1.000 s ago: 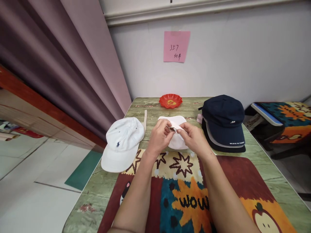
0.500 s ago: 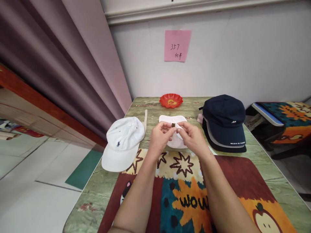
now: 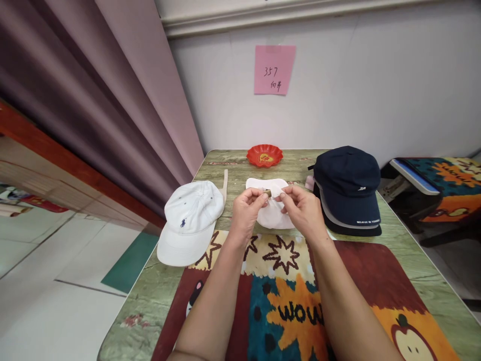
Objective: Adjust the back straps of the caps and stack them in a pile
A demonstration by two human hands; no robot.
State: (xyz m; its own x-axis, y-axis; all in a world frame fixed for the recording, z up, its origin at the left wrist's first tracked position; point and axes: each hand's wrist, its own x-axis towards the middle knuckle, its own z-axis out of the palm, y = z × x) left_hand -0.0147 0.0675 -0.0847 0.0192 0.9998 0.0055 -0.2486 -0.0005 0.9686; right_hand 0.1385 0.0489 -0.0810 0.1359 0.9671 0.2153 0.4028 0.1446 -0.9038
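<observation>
In the middle of the table lies a white cap, its brim toward the wall and its back strap toward my hands. My left hand pinches a small brass-coloured buckle at the strap opening between thumb and forefinger. Close beside it, my right hand has its thumb and fingers pressed together on the white cap strap. Whether the strap passes through the buckle is too small to tell. The fingers partly cover both.
Left of my arms sits another white cap with a loose strap. Stacked caps, a navy one on top, stand at right. A red scalloped dish is at the back. A patterned mat covers the near table.
My hands have drawn slightly apart, the right one shifting a little to the right. The buckle has turned and shows more of its flat face. The other caps have not moved.
</observation>
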